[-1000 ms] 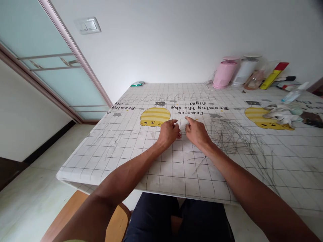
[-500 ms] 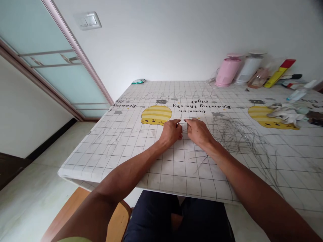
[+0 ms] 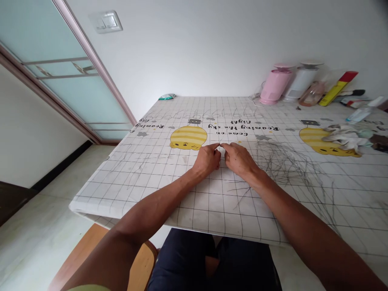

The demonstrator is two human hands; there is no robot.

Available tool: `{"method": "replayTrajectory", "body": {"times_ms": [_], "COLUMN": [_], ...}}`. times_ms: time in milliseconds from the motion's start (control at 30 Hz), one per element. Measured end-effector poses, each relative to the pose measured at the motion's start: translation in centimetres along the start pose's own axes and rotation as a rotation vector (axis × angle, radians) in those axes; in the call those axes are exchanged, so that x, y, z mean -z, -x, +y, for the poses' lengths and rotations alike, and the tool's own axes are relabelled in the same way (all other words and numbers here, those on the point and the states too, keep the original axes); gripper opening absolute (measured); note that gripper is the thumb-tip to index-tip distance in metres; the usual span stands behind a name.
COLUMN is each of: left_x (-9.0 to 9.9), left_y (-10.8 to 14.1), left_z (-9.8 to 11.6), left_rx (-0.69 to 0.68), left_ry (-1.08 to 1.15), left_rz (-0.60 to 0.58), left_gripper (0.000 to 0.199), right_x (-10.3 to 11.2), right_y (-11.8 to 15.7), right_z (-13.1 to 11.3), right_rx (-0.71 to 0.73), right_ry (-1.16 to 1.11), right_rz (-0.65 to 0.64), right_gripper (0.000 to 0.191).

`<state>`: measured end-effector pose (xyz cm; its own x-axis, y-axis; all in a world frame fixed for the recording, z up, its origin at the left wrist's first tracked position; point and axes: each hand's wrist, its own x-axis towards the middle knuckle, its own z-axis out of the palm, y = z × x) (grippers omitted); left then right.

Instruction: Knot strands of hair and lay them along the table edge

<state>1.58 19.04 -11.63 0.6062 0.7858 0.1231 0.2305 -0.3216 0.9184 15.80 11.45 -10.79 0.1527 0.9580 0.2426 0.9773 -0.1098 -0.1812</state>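
My left hand [image 3: 207, 157] and my right hand [image 3: 239, 157] meet over the middle of the table, fingertips touching or nearly so. Both are closed in a pinch, thumb and forefinger together and the other fingers curled in. A faint strand of thin wire [image 3: 220, 140] shows at the fingertips; most of it is hidden. Beside my right hand spreads a loose tangle of thin dark wire [image 3: 280, 163], with stray ends under my right wrist. Beyond my hands, a row of looped wire pieces [image 3: 206, 114] lies across the back of the tablecloth.
The checked tablecloth [image 3: 103, 190] covers the table. More thin strands [image 3: 138, 161] lie at left. A pink cylinder [image 3: 275, 87], a white cylinder [image 3: 298, 84], a yellow-red box [image 3: 338, 89] and a clear bottle [image 3: 365, 110] stand back right, near crumpled gloves [image 3: 345, 136]. A green packet [image 3: 167, 97] sits far left.
My fingertips have come together, closing the small gap between my two hands. The wire tangle and the things on the table have stayed where they were.
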Motion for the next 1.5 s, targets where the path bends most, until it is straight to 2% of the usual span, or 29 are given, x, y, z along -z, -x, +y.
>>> {"method": "replayTrajectory", "body": {"times_ms": [200,367,567,700,800,900,1067,1167,1300,1400,1500], "left_x": [0.1,0.0,0.2,0.6,0.9,1.3,1.3,1.2,1.5,2.0,2.5], "left_y": [0.2,0.0,-0.4,-0.5,-0.5,-0.6,-0.7,-0.7,-0.4,-0.2,-0.2], "left_z": [0.4,-0.1,-0.6,-0.6,-0.6,-0.6,-0.8,-1.0,-0.6,0.2,1.2], "left_rx": [-0.009,-0.006,-0.128,-0.242,-0.321,-0.359,-0.381,-0.411,-0.385,-0.192,0.01], "left_ry": [0.006,-0.011,-0.31,-0.436,-0.512,-0.56,-0.561,-0.583,-0.44,-0.141,0.165], "left_rz": [-0.035,-0.038,0.109,0.122,0.087,0.059,0.083,0.071,0.009,-0.084,-0.227], "left_gripper": [0.039,0.039,0.042,0.035,0.019,0.03,0.014,0.022,0.037,0.034,0.028], "right_x": [0.4,0.3,-0.1,0.1,0.0,-0.4,-1.4,-1.8,-1.2,0.5,2.3], "right_y": [0.0,-0.1,-0.1,0.1,0.0,-0.2,-0.5,-0.5,-0.4,-0.4,-0.3], "right_z": [-0.7,-0.8,0.0,0.3,0.5,1.1,2.2,2.4,2.2,2.7,4.0], "right_rx": [-0.011,-0.002,0.014,0.014,0.029,0.058,0.113,0.141,0.129,0.021,-0.082], "right_ry": [0.062,0.102,0.055,0.042,-0.024,-0.147,-0.261,-0.294,-0.41,-0.651,-1.025], "right_rz": [-0.023,-0.033,0.007,0.025,0.063,0.134,0.204,0.217,0.212,0.055,-0.123], "right_gripper": [0.034,0.034,0.031,0.031,0.03,0.027,0.031,0.032,0.03,0.02,0.031]}}
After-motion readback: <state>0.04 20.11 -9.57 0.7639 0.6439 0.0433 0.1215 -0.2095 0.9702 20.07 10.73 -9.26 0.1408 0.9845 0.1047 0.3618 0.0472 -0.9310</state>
